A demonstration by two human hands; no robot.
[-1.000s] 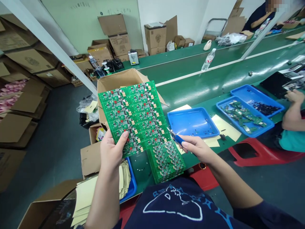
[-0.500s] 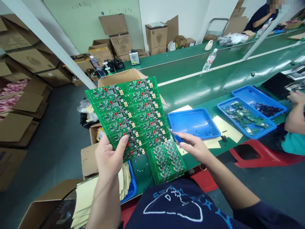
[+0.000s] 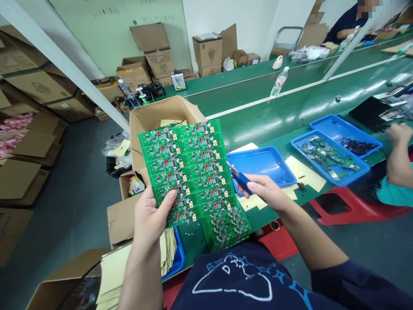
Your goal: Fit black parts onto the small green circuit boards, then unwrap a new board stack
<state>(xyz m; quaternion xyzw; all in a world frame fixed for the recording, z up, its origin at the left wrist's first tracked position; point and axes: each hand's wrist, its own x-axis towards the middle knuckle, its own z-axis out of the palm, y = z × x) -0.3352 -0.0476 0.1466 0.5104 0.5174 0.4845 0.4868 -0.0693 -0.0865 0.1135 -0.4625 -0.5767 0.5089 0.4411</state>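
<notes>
My left hand (image 3: 151, 217) grips the lower left corner of a large green circuit board panel (image 3: 190, 168), held up and tilted in front of me. Red, tan and grey parts dot its many small sections. My right hand (image 3: 266, 191) is closed around blue-handled cutters (image 3: 238, 177), whose metal tip touches the panel's right edge. Below the panel, a stack of similar green panels (image 3: 227, 226) lies on the green table edge.
A blue tray (image 3: 264, 165) lies just right of the cutters. Two more blue trays (image 3: 335, 148) hold small boards near a co-worker's arm (image 3: 395, 150). An open cardboard box (image 3: 155, 116) stands behind the panel. Tan paper sheets (image 3: 116, 267) fill a bin at lower left.
The panel swung left and up, then came back right and lower. My right hand rose with the cutters to the panel's right edge.
</notes>
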